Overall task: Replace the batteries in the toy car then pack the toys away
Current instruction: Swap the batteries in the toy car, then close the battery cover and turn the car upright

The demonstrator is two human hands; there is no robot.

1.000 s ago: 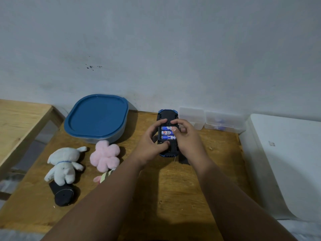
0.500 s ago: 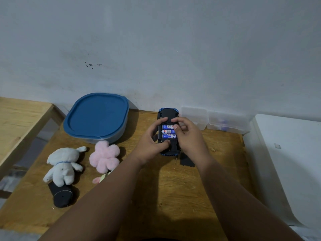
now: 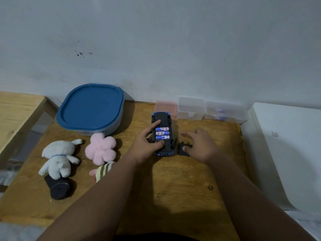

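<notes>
My left hand (image 3: 144, 145) pinches the upturned toy car (image 3: 161, 117), three batteries (image 3: 162, 133) between its thumb and forefinger; my right hand (image 3: 199, 145), fingers spread, touches the battery cover (image 3: 180, 150) beneath its thumb.

My left forearm (image 3: 107, 197) hides most of the striped toy (image 3: 104, 169); my right hand (image 3: 199, 145) covers part of the black cover (image 3: 183, 150), its fingertips (image 3: 186, 135) blurred.
</notes>
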